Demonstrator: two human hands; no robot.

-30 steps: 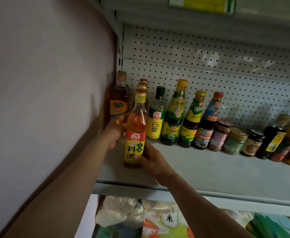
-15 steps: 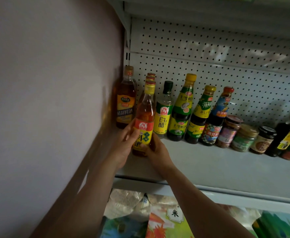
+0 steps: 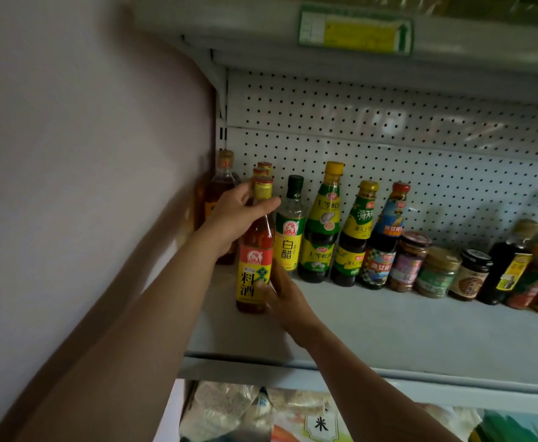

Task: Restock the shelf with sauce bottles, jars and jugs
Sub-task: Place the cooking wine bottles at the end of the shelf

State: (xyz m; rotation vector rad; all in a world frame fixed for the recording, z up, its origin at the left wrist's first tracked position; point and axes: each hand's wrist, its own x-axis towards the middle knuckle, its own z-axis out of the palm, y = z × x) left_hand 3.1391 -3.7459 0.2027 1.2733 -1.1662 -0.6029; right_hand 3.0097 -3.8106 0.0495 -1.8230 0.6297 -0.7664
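The left hand point(image 3: 236, 215) is gripping the neck of one amber glass cooking-wine bottle with a yellow label point(image 3: 255, 250); the right hand point(image 3: 285, 298) is holding its base on the grey metal shelf point(image 3: 388, 330), beside three small round jars point(image 3: 439, 271).

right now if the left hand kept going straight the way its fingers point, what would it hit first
The left hand holds the cooking wine bottle by its neck, fingers pointing right. Going straight on, it would probably meet the white vinegar bottle first, though depth is unclear.

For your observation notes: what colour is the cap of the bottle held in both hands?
Yellow-gold, on the cooking wine bottle; head view.
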